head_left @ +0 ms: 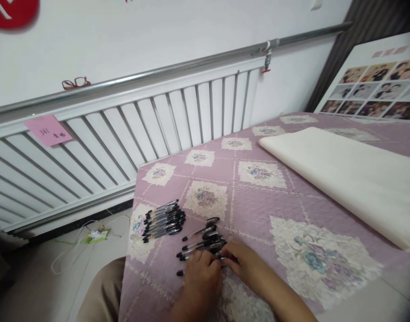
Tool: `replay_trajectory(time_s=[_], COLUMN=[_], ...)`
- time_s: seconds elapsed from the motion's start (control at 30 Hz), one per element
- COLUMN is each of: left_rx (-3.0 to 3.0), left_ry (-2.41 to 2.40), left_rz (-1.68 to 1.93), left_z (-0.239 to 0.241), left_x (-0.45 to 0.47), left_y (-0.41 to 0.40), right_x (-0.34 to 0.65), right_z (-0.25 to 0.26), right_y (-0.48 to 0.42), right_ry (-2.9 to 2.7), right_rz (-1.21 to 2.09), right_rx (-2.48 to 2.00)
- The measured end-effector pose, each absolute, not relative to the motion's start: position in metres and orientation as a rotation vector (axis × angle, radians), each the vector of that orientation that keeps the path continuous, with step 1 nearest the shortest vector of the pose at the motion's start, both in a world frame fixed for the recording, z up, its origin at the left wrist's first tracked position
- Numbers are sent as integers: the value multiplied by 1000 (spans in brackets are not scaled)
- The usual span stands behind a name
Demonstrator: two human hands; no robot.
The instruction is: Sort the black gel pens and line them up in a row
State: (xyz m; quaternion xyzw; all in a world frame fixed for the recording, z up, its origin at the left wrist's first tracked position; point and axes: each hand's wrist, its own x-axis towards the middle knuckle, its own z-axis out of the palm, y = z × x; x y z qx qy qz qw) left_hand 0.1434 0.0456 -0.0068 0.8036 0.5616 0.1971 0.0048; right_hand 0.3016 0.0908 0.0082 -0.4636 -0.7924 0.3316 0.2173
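Note:
My left hand (200, 276) and my right hand (242, 264) lie together on the purple quilted cover (258, 197), fingers curled over a loose bunch of black-capped pens (202, 243). Both hands pinch at pens in that bunch; the fingertips meet near its right end. A tidy pile of several black pens (163, 220) lies a little to the left, near the cover's corner, untouched.
A folded cream cloth (352, 179) lies across the right side. A white radiator (124, 134) with a pink note (48, 129) runs along the wall, red glasses (75, 83) on its rail. A photo board (375, 89) leans at the far right. Cables (90, 237) lie on the floor.

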Motion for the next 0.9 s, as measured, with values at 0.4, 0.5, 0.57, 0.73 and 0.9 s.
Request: replay_trajectory(time_s=[0.4, 0.5, 0.57, 0.73, 0.9], left_rx=[2396, 2404, 2420, 2435, 2408], left_ry=[1801, 1831, 1823, 1796, 1784], left_rz=[665, 581, 550, 585, 684], left_z=[1, 1, 0, -1, -1], left_x=[119, 115, 117, 127, 129], left_y=[30, 29, 32, 42, 42], right_x=[312, 311, 308, 303, 306], right_z=[13, 16, 18, 16, 17], right_y=[90, 86, 84, 86, 90], right_ry=[-2248, -2310, -2341, -2345, -2324], right_rz=[836, 773, 739, 682, 706], right_rx=[-1361, -1388, -1406, -1477, -1456])
